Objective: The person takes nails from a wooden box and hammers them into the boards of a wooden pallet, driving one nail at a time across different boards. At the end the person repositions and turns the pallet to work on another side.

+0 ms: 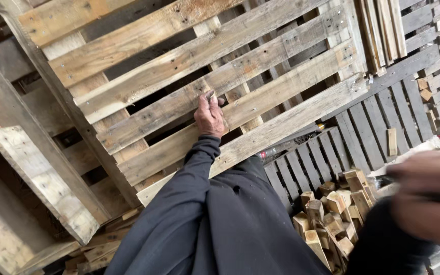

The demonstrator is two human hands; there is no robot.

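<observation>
- One upright pallet [204,86] under the left hand [209,116].
- One heap of wood blocks [332,214] below the blurred right hand [429,196].
- Two hands.

Pallet yard or timber workshop: weathered slatted wooden pallets [215,86] stacked and leaning on every side, further pallets [383,122] laid flat underfoot, and a heap of sawn wooden blocks [332,214] lying beside them.
</observation>
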